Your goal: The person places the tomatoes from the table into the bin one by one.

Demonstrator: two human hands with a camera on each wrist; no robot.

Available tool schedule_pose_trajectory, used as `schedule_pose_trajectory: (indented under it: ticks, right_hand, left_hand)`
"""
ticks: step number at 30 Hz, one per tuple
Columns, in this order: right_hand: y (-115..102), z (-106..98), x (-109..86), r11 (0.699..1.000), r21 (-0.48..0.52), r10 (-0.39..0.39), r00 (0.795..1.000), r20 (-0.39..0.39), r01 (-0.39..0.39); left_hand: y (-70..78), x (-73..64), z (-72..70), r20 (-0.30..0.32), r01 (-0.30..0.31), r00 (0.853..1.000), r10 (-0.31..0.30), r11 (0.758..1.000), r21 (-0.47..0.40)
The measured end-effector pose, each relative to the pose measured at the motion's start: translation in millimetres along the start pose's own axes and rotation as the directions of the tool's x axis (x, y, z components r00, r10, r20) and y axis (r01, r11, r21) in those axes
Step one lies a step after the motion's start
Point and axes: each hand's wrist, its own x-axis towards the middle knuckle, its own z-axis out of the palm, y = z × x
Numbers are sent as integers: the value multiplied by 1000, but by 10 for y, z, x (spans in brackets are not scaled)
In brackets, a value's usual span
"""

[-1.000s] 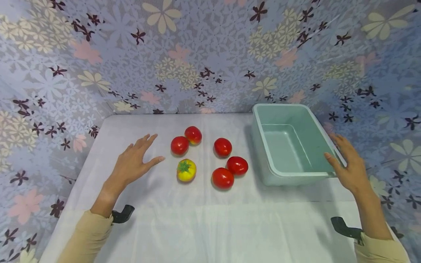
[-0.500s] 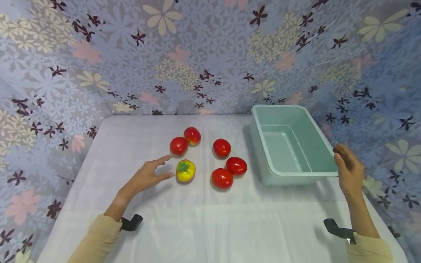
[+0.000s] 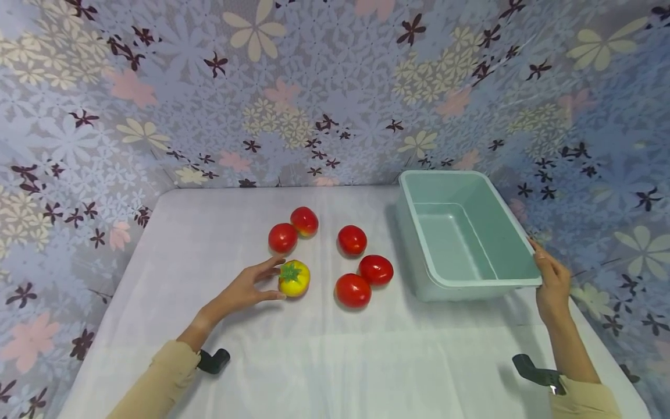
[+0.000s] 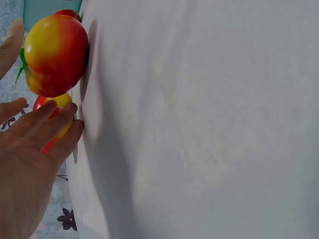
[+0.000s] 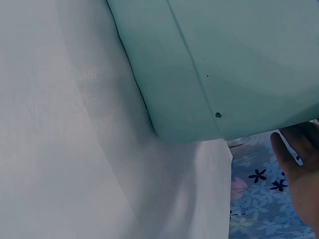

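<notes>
In the head view, my left hand (image 3: 248, 287) is spread wide at the yellow tomato (image 3: 295, 280), with the thumb on the near side and a finger on the far side, I think because a round thing needs fingers from two sides. This tomato rests on the surface (image 3: 335, 361), to the left of five red tomatoes (image 3: 353, 291) and the box (image 3: 471, 293). The box stands at right, mouth upward. My right hand (image 3: 553, 288) touches its right side near the near corner, perhaps to steady it.

In the left wrist view, thumb and fingers stand around the same tomato, but I see no firm grip. Another tomato (image 4: 62, 99) is partly behind my fingers.

In the right wrist view, my fingers go behind the box, so I cannot tell if they curl.
</notes>
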Motion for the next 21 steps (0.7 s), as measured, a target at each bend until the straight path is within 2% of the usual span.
schedule_pose_trajectory:
  ticks: [5, 10, 12, 18, 21]
  right_hand:
    - [-9, -12, -35, 1000, -4, -21, 999, 43, 21]
    - [-5, -23, -61, 1000, -6, -22, 999, 42, 22]
    - [-5, -30, -62, 1000, 7, -25, 998, 53, 25]
    - [-31, -50, -45, 998, 53, -51, 993, 106, 46]
    - [-34, -45, -34, 992, 114, -59, 990, 131, 44]
  left_hand:
    - [-29, 58, 20, 16, -71, 997, 72, 997, -18]
    - [-87, 87, 54, 16, -97, 995, 97, 995, -26]
    - [-90, 99, 66, 12, -91, 996, 91, 996, -16]
    - [-39, 170, 115, 1, -49, 999, 50, 995, 89]
    - [-35, 188, 120, -12, -41, 999, 42, 994, 99]
